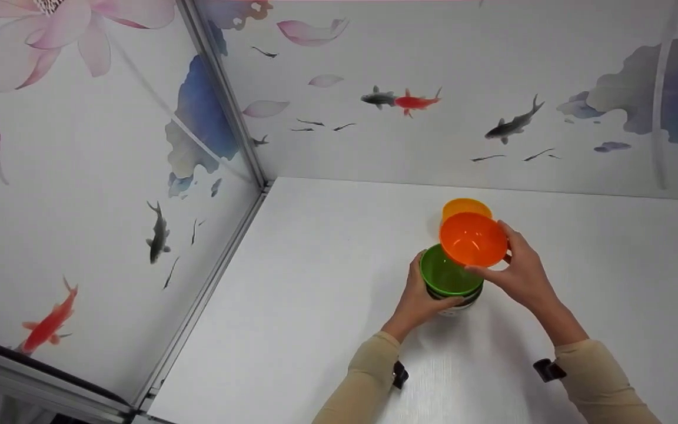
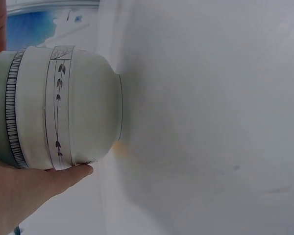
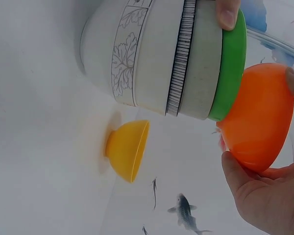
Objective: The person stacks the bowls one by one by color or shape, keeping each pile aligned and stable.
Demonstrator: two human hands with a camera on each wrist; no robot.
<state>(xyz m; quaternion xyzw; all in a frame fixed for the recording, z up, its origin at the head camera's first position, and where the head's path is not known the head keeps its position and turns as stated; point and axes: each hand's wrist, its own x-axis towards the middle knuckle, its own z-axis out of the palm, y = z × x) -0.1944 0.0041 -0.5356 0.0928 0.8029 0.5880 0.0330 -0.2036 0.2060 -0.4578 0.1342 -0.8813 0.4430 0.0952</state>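
Note:
My left hand (image 1: 420, 301) grips the side of a stack of nested bowls. A green bowl (image 1: 446, 274) sits uppermost in it, above white bowls (image 2: 36, 107) with dark leaf and stripe patterns. My right hand (image 1: 521, 272) holds an orange bowl (image 1: 473, 238) by its rim and side, tilted over the far right edge of the green one. In the right wrist view the orange bowl (image 3: 259, 117) overlaps the green rim (image 3: 231, 68); whether they touch I cannot tell. Behind them a yellow bowl (image 3: 127, 151) stands upright on the table.
The white table (image 1: 303, 282) meets a back wall panel (image 1: 409, 147) and a left panel (image 1: 109, 176), both printed with fish and lotus. A metal frame strip (image 1: 209, 274) runs along the left edge. Black wrist devices (image 1: 399, 375) are on both sleeves.

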